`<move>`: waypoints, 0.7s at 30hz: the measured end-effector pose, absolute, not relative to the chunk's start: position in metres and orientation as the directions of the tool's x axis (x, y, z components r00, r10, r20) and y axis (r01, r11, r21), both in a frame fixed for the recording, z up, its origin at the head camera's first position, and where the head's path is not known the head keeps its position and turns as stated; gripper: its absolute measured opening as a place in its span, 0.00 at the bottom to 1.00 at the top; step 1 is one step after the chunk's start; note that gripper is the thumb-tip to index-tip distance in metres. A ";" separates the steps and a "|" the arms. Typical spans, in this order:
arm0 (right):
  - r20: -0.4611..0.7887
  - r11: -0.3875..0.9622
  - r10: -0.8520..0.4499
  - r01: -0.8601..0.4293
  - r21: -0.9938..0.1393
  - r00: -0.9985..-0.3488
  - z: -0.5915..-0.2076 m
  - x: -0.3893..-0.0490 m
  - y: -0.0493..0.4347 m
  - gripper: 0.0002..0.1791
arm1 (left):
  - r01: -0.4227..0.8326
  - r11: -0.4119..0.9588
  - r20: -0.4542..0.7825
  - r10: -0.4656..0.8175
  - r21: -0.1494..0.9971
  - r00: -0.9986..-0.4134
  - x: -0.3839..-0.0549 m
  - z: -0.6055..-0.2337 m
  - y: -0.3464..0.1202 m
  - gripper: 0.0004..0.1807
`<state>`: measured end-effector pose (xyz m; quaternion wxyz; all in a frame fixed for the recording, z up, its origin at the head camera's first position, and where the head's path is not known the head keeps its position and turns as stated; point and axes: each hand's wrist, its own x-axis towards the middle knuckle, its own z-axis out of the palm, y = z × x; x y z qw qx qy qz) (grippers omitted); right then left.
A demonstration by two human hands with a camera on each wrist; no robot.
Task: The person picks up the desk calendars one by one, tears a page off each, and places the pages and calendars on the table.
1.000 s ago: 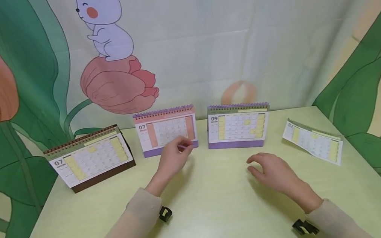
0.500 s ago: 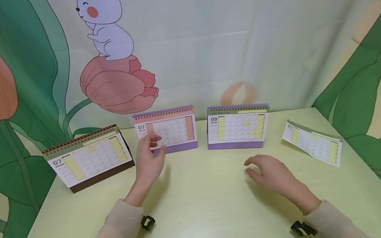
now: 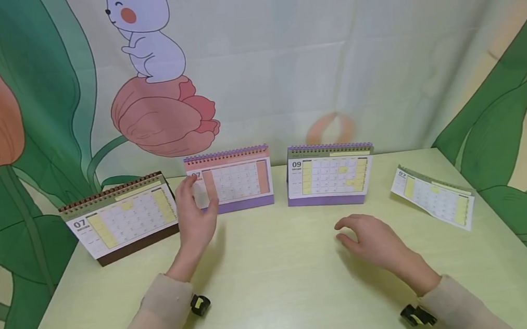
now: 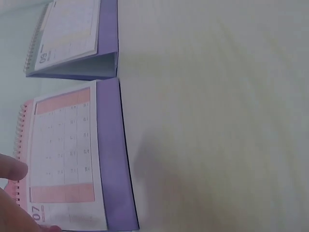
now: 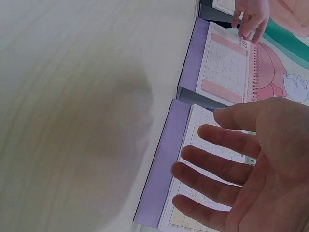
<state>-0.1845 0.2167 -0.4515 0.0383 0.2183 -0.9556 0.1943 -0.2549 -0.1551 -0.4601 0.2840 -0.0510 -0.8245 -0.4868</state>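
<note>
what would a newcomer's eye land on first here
Probably the large rabbit printed on the backdrop, left of centre, sitting on a pink tulip. Below it, the left hand is at the left end of the pink calendar. Toward the right edge of the table, a curled calendar page lies by itself.

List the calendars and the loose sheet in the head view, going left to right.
Brown-based calendar showing 07 → pink-topped calendar with a purple base → green-topped calendar showing 09 → curled calendar sheet.
</note>
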 end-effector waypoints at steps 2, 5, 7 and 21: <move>0.156 0.829 -0.407 -0.435 -0.352 -0.900 -0.452 -0.185 0.216 0.09 | 0.343 0.481 0.489 -0.219 0.807 -0.844 -0.256 -0.460 -0.156 0.34; 0.156 0.827 -0.411 -0.439 -0.350 -0.898 -0.453 -0.185 0.216 0.09 | 0.270 0.417 0.397 -0.255 0.868 -0.882 -0.258 -0.459 -0.158 0.37; 0.156 0.826 -0.415 -0.443 -0.350 -0.897 -0.453 -0.184 0.215 0.09 | 0.207 0.367 0.317 -0.268 0.907 -0.910 -0.259 -0.459 -0.160 0.41; 0.151 0.821 -0.423 -0.448 -0.353 -0.894 -0.452 -0.185 0.211 0.08 | 0.049 0.179 0.094 -0.252 0.983 -0.963 -0.260 -0.465 -0.167 0.39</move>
